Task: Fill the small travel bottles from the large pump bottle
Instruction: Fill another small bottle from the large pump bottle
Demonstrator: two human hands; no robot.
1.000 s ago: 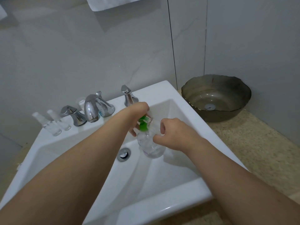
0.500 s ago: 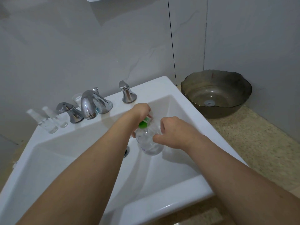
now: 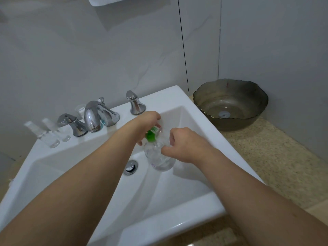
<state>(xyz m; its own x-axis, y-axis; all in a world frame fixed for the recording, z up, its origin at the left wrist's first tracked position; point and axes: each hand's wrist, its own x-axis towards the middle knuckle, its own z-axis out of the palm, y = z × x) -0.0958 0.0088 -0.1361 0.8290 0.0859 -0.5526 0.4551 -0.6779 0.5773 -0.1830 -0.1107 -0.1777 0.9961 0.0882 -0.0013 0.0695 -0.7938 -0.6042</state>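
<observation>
A clear large pump bottle (image 3: 159, 159) with a green pump top (image 3: 151, 134) hangs over the white sink basin (image 3: 177, 201). My left hand (image 3: 148, 119) grips the green pump top from above. My right hand (image 3: 184, 145) holds the bottle's clear shoulder from the right side. Two small clear travel bottles (image 3: 45, 134) stand on the sink's back ledge at the far left, beside the left tap handle. A third small clear bottle (image 3: 80, 110) shows partly behind the faucet.
A chrome faucet (image 3: 93, 116) with two handles (image 3: 74, 126) (image 3: 135, 103) lines the back ledge. The drain (image 3: 131, 167) sits in the basin's middle. A dark glass bowl (image 3: 230, 103) stands on the speckled counter (image 3: 266, 157) at right. Grey walls close in behind.
My hands and the bottle stay in nearly the same place over the basin. The view has shifted slightly; my left hand has turned a little on the green top.
</observation>
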